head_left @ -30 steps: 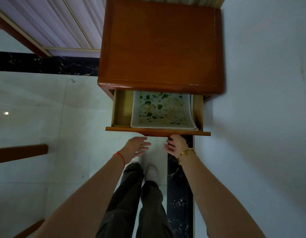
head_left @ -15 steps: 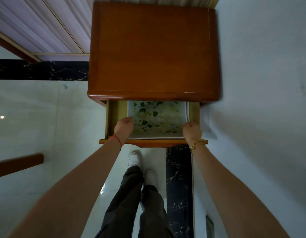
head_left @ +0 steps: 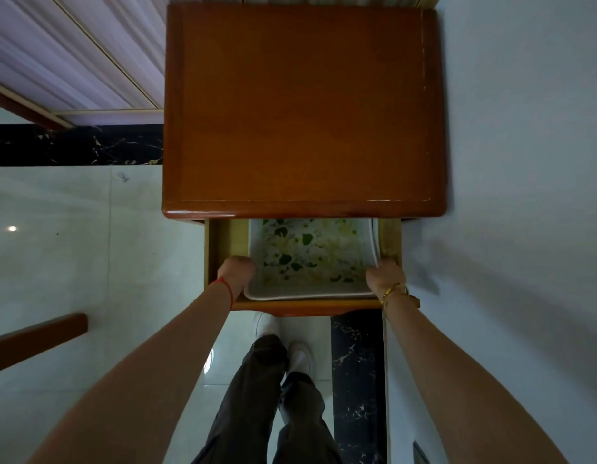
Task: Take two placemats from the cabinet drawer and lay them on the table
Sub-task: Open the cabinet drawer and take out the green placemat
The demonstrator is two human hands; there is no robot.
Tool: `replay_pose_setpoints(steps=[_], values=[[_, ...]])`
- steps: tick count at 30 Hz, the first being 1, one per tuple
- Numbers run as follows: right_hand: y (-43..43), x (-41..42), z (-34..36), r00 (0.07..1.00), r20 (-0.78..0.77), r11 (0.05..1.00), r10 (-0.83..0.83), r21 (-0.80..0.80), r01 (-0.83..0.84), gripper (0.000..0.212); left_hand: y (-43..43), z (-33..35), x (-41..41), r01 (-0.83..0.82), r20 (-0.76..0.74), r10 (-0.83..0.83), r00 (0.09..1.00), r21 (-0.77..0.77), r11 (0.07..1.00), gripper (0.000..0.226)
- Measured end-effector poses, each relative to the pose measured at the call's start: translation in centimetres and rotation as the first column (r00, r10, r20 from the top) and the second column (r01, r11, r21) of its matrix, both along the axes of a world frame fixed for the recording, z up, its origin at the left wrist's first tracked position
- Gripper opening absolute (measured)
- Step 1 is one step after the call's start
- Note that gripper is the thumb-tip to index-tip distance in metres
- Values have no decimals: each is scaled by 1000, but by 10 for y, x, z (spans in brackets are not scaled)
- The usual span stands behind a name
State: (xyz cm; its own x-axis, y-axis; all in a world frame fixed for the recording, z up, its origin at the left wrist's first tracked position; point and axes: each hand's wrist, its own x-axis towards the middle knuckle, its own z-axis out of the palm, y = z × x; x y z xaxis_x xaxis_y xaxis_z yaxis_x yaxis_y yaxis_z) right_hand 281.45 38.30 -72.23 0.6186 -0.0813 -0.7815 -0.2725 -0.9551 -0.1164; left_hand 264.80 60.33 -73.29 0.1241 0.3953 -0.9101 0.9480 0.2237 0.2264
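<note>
The wooden cabinet [head_left: 304,108] stands against the wall with its top drawer [head_left: 223,242] pulled open. Inside lie white-bordered placemats [head_left: 310,256] with a green leaf pattern, stacked; a second edge shows at the right. My left hand [head_left: 236,271] grips the stack's left edge, fingers curled under it. At the right edge my right hand [head_left: 384,274] is closed on it too. The near edge of the stack is lifted slightly above the drawer front.
A white wall [head_left: 525,195] runs along the right. Pale floor tiles with a black marble strip [head_left: 355,380] lie below. A brown wooden piece [head_left: 36,336] juts in at the left. My legs and white shoes [head_left: 283,339] stand before the drawer.
Both hands went from below the drawer front into the drawer and closed on the left and right edges of the placemats, which now bend up at the near edge.
</note>
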Motion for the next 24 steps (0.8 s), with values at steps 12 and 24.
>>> replay_pose_setpoints(steps=[12,24], values=[[-3,3,4,988,13,988,-151,15,151,31,1,21,-2,-192,18,191,981,4,981,34],[-18,-30,55,980,52,968,-193,175,182,38,-15,71,-33,-263,174,247,953,72,962,44]])
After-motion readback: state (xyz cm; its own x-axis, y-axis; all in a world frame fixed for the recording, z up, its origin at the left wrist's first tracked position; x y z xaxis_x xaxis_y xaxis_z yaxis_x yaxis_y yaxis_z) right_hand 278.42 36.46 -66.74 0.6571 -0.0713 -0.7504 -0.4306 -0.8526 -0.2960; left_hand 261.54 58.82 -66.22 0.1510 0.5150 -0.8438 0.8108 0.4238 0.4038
